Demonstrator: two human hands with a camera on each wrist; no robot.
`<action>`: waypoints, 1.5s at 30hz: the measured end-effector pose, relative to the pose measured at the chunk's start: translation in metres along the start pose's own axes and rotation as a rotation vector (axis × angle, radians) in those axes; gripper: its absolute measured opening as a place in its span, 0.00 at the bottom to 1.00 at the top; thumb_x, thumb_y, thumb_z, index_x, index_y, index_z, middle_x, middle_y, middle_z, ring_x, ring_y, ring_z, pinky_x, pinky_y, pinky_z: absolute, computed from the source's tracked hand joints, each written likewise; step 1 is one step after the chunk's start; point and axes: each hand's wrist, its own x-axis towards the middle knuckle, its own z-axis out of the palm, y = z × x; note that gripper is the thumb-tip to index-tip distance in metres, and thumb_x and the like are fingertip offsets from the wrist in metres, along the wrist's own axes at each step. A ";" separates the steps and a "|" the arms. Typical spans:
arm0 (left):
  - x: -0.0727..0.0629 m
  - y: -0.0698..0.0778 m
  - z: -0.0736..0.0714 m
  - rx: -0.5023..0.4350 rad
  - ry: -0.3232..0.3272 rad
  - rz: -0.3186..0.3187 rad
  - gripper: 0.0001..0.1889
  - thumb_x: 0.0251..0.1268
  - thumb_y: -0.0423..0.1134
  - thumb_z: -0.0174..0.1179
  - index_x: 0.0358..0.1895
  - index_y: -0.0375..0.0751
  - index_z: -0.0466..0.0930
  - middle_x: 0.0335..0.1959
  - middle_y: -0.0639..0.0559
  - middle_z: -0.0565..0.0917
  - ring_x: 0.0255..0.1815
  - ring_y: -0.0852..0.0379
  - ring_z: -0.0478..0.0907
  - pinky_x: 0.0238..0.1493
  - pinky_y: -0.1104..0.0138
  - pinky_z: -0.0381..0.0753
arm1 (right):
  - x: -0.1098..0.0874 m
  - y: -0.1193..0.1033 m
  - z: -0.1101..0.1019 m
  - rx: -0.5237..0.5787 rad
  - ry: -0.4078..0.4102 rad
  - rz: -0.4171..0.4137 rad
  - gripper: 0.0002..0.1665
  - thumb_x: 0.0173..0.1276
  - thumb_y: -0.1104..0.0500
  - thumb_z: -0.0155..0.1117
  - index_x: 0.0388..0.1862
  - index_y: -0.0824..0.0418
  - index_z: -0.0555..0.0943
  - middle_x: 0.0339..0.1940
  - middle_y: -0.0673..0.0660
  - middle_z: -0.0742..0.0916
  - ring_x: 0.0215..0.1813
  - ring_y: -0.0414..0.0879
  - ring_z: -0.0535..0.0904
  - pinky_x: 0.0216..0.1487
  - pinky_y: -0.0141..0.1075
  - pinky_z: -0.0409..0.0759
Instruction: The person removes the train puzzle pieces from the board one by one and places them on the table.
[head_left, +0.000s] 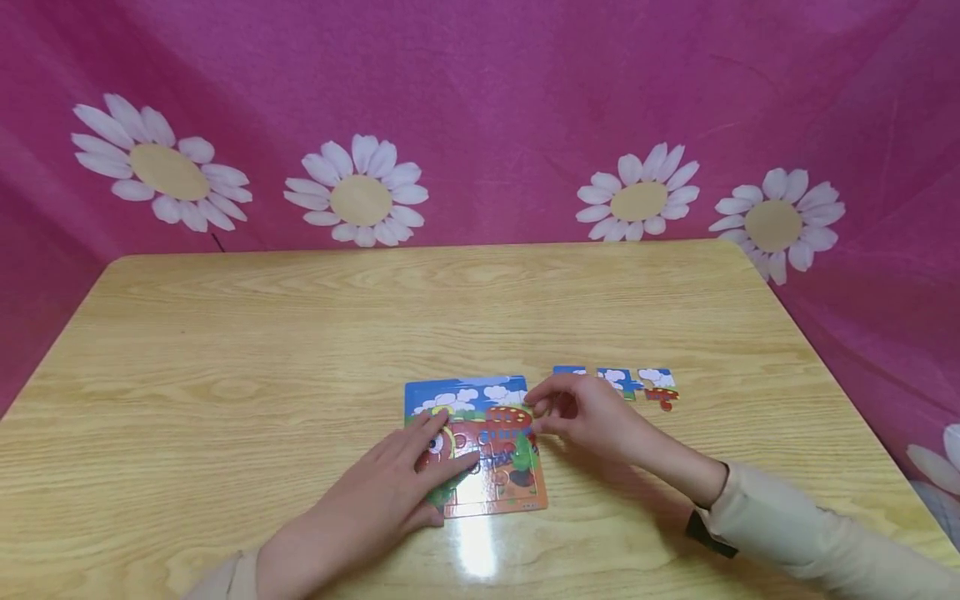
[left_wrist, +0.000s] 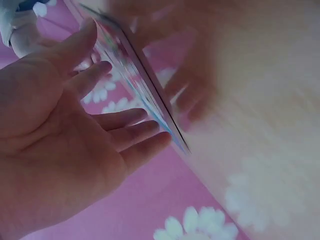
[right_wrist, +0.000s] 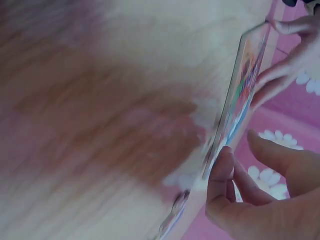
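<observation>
A square jigsaw puzzle (head_left: 498,500) with a bright cartoon picture of sky, clouds and a red figure lies flat on the table. My left hand (head_left: 382,479) rests over its left side with fingers spread, hiding part of the picture. In the left wrist view those fingers (left_wrist: 135,137) are extended along the thin board. At the puzzle's right edge is my right hand (head_left: 592,414), thumb and forefinger bent and apart. The right wrist view shows its fingertips (right_wrist: 224,160) at the board's edge, with no piece visible between thumb and fingers.
Beyond my right hand lie loose jigsaw pieces in a row: one partly hidden (head_left: 568,369), a cloud piece (head_left: 617,381) and a red-and-white piece (head_left: 658,383). The wooden table (head_left: 300,333) ends at a pink cloth (head_left: 480,125) with white daisies.
</observation>
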 end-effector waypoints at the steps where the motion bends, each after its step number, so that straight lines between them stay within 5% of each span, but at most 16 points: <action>1: 0.003 0.002 0.002 0.021 0.006 0.032 0.33 0.66 0.51 0.62 0.74 0.60 0.65 0.76 0.37 0.56 0.76 0.39 0.53 0.70 0.48 0.61 | 0.000 -0.002 0.003 -0.004 -0.006 0.002 0.12 0.60 0.65 0.72 0.43 0.67 0.84 0.31 0.50 0.84 0.31 0.41 0.76 0.32 0.31 0.76; 6: 0.017 0.014 0.009 0.118 0.030 0.119 0.32 0.66 0.48 0.62 0.73 0.60 0.66 0.75 0.36 0.58 0.75 0.39 0.55 0.70 0.50 0.61 | 0.004 -0.008 0.012 -0.032 -0.014 -0.003 0.10 0.59 0.66 0.74 0.38 0.66 0.84 0.27 0.48 0.81 0.30 0.38 0.73 0.30 0.30 0.73; 25: 0.021 0.023 0.013 0.170 0.024 0.072 0.30 0.64 0.48 0.61 0.71 0.61 0.69 0.74 0.34 0.59 0.74 0.37 0.56 0.65 0.49 0.69 | 0.012 -0.013 0.023 0.012 0.001 0.047 0.12 0.58 0.67 0.74 0.31 0.62 0.77 0.24 0.49 0.79 0.28 0.41 0.72 0.28 0.29 0.72; 33: 0.021 0.023 0.012 0.162 0.024 0.069 0.30 0.64 0.48 0.62 0.71 0.62 0.69 0.74 0.34 0.60 0.74 0.37 0.56 0.65 0.48 0.69 | 0.010 -0.016 0.028 0.063 -0.013 0.060 0.09 0.61 0.69 0.70 0.34 0.60 0.78 0.26 0.46 0.83 0.31 0.41 0.76 0.35 0.31 0.74; 45: 0.021 0.022 0.015 0.181 0.048 0.086 0.30 0.64 0.48 0.62 0.71 0.62 0.69 0.73 0.34 0.60 0.73 0.37 0.58 0.64 0.49 0.69 | 0.005 -0.006 0.011 0.059 -0.022 -0.021 0.08 0.60 0.68 0.71 0.33 0.60 0.81 0.27 0.46 0.86 0.31 0.38 0.80 0.34 0.31 0.77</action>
